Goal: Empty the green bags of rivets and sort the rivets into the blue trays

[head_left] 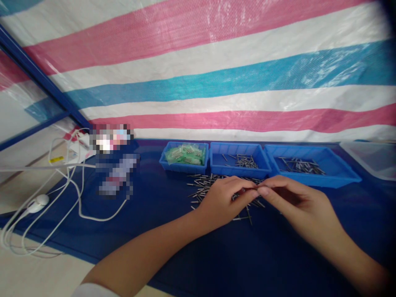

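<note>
My left hand (227,200) and my right hand (298,204) meet fingertip to fingertip above a loose pile of thin metal pins (202,185) on the blue table. Thumb and fingers of each are pinched together; whatever lies between them is too small to make out. Just behind the hands stand three blue bins in a row. The left bin (184,168) holds green-and-clear plastic packets (185,154). Metal pins lie in the middle bin (239,170), and more are in the right bin (315,178).
A clear plastic container (371,159) sits at the far right. White cables (80,206) and a power strip (82,148) occupy the left side, near blurred items. A striped sheet (198,86) hangs behind the blue table (173,264).
</note>
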